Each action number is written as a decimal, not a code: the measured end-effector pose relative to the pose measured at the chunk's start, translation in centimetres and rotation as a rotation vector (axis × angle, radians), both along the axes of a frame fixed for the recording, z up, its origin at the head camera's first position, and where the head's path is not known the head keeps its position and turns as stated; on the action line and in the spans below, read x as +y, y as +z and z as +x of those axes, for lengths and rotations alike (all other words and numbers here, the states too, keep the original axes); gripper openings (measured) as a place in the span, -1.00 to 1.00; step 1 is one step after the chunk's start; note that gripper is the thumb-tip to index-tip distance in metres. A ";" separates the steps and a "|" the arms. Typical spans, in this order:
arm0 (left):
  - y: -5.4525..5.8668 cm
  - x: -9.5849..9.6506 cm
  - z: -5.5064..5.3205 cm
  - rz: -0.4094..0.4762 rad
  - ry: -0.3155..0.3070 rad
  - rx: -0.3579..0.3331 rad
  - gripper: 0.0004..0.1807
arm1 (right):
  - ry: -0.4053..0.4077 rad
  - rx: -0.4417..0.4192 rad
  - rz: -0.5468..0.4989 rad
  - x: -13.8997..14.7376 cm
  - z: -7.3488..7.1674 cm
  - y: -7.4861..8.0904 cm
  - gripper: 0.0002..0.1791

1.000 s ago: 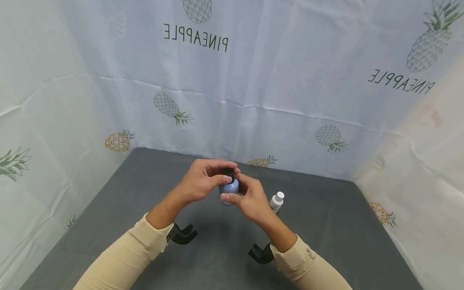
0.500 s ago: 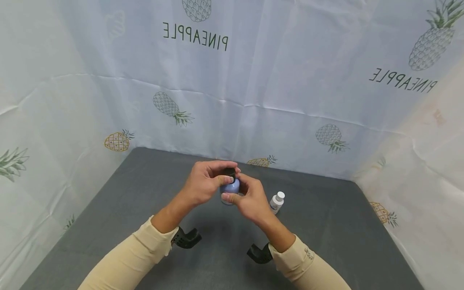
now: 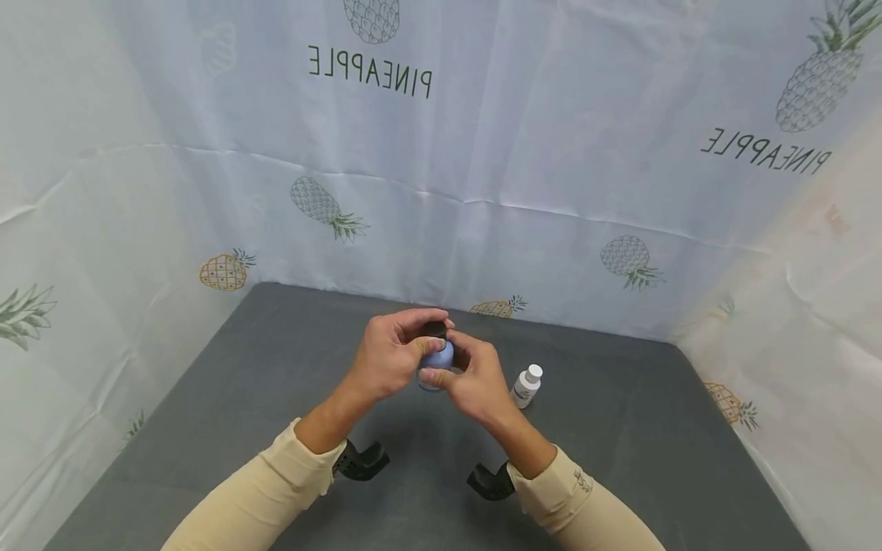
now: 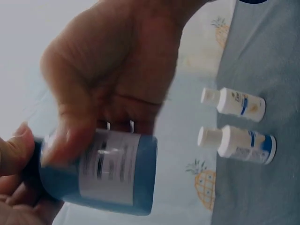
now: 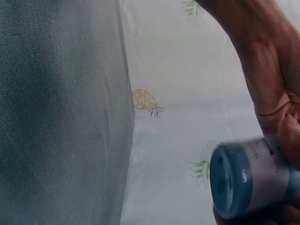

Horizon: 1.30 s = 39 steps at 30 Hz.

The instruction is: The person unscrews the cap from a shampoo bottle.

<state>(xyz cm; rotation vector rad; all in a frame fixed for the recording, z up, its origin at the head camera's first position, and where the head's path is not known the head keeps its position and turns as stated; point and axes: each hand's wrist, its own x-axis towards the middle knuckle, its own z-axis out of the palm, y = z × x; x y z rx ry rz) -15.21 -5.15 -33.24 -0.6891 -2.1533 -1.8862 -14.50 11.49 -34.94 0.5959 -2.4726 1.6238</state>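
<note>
Pinching a short, round black cap (image 3: 435, 329) between thumb and arched fingers, a person's left hand (image 3: 393, 348) sits at the top of the grip. Below it, the right hand (image 3: 475, 379) is curled firmly round the periwinkle-blue, glossy, round-shouldered bottle with a pale label (image 3: 439, 358), its thumb across the front. Cap uppermost, the bottle is held between the two hands, above a broad table covered in dark grey woven cloth (image 3: 620, 444).

To the right of the grip and lower, on that cloth, the left wrist view shows a small white plastic bottle with a white cap (image 4: 242, 104) standing just beside a second white bottle with blue at its base (image 4: 247, 144).

Beyond the grip, the table meets a thin, pale bluish-white curtain (image 3: 524, 138), which also hangs to the left and right. Green-topped pineapples in grey and yellow are printed on it, the word PINEAPPLE reads backwards above the grip, and a long crease crosses it. The cloth on the right takes a warmer, creamier tint.

Nearer than the grip, cream sleeves (image 3: 255, 490) cover the forearms, and black curved wrist mounts (image 3: 365, 461) project inward over the table.
</note>
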 end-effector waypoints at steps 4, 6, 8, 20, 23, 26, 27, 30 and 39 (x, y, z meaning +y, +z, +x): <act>0.0 0.1 -0.2 0.007 0.044 -0.004 -0.63 | -0.013 0.034 0.020 -0.1 -0.1 0.1 -0.53; 0.0 0.1 -0.2 0.023 0.050 -0.004 -0.63 | -0.019 0.044 0.028 -0.2 -0.1 0.2 -0.50; 0.0 0.0 -0.3 0.033 0.052 -0.003 -0.62 | -0.020 0.049 0.037 -0.3 -0.1 0.3 -0.46; -0.1 -1.0 -0.4 0.109 -0.039 -0.024 -0.61 | -0.054 0.052 0.106 -0.3 0.0 0.9 -0.28; -0.1 -1.7 -0.4 0.102 -0.114 -0.007 -0.58 | -0.067 0.101 0.160 -0.4 -0.1 1.2 -0.38; 0.0 -2.3 -0.4 0.090 -0.186 0.005 -0.55 | -0.082 0.132 0.214 -0.5 0.0 1.4 -0.48; 0.0 -2.5 -0.4 0.080 -0.200 0.006 -0.54 | -0.086 0.135 0.227 -0.5 0.0 1.4 -0.50; 0.1 -2.9 -0.3 0.040 -0.207 0.005 -0.57 | -0.093 0.139 0.252 -0.6 0.2 1.4 -0.49; -0.2 -2.9 -0.2 0.002 -0.125 0.004 -0.64 | -0.135 0.157 0.277 -0.7 0.8 1.0 -0.30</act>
